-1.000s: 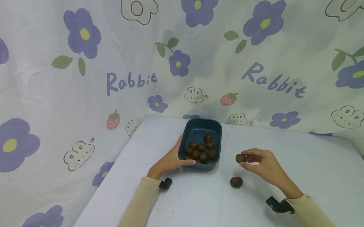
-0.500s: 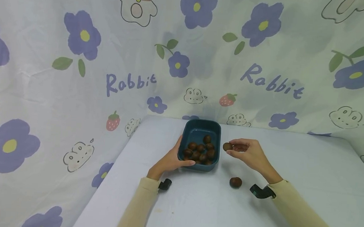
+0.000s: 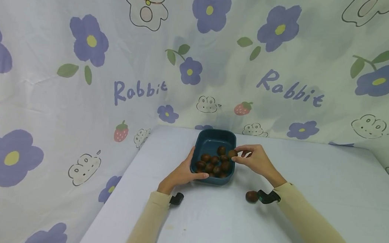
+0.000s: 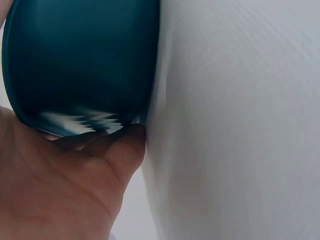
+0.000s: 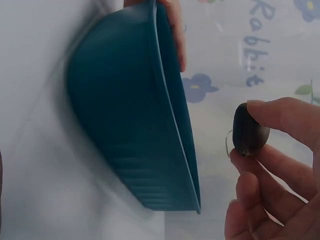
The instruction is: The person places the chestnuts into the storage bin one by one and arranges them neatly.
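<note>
A teal plastic basin [image 3: 218, 135] stands on the white table, with several brown chestnuts [image 3: 209, 167] gathered toward its near end. My left hand [image 3: 181, 174] grips the basin's near left corner, thumb along the near rim and fingers along the left side. In the left wrist view those fingers press against the teal wall. Between the thumb and fingertips of my right hand [image 3: 254, 159] a chestnut [image 5: 251, 129] is pinched, just above the basin's right rim. Another chestnut [image 3: 251, 196] lies on the table, close to the right wrist camera in the head view.
The white table [image 3: 208, 226] runs up to a hanging cloth [image 3: 230, 75] printed with flowers and rabbits, which also covers the left side. A dark camera [image 3: 268, 197] is strapped to the right wrist and another [image 3: 176, 199] to the left.
My right hand has moved left and away from me with the pinched chestnut, from beside the basin to its right rim. The left hand and basin have stayed put.
</note>
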The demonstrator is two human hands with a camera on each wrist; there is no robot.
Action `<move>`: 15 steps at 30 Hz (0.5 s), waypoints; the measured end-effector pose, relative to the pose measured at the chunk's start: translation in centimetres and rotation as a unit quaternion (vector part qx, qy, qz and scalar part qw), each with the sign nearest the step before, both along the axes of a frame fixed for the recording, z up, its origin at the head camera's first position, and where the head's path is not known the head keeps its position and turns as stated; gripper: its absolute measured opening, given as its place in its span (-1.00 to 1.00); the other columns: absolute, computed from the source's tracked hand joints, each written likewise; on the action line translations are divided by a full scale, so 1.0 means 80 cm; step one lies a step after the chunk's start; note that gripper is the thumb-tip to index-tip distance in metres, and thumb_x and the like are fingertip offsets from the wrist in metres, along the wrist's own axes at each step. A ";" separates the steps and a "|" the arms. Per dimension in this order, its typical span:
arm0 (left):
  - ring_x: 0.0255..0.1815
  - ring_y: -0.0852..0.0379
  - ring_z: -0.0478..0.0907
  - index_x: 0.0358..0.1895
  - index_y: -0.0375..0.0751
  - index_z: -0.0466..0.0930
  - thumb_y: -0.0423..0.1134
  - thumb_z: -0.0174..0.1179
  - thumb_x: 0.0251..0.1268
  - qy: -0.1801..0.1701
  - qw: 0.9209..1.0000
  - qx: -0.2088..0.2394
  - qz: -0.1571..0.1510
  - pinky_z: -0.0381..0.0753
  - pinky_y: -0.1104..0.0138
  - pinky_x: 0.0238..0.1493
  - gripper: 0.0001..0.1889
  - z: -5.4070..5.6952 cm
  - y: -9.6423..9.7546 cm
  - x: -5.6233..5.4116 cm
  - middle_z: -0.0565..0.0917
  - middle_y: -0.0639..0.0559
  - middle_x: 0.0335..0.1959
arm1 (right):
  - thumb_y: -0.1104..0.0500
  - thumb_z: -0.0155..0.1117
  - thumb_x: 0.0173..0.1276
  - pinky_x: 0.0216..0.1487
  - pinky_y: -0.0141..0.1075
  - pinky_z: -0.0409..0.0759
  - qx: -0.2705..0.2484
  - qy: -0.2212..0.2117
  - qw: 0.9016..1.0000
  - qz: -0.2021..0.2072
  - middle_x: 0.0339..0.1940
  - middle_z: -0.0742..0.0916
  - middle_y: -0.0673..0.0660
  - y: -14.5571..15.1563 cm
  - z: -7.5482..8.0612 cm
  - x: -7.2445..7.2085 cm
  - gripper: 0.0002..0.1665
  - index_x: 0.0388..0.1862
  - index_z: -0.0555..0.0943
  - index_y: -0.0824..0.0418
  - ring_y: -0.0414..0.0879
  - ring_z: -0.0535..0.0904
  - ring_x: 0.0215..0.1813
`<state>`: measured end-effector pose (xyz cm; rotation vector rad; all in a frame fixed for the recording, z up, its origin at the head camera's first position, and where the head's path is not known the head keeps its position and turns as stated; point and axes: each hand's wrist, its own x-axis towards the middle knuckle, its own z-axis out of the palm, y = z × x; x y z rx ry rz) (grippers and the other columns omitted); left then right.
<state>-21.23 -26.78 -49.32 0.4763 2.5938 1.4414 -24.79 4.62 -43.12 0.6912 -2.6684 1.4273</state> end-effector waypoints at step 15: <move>0.72 -0.13 0.06 0.71 0.20 -0.44 0.23 0.49 0.12 0.005 1.000 0.010 -0.010 0.15 -0.32 0.58 0.34 -0.002 -0.002 -0.003 -0.07 0.01 0.76 | 0.12 0.60 0.20 -0.37 -0.38 0.53 0.015 -0.001 1.000 0.023 -0.16 0.84 0.22 -0.034 -0.020 -0.018 -0.61 -0.05 0.80 0.30 -0.10 0.62 -0.27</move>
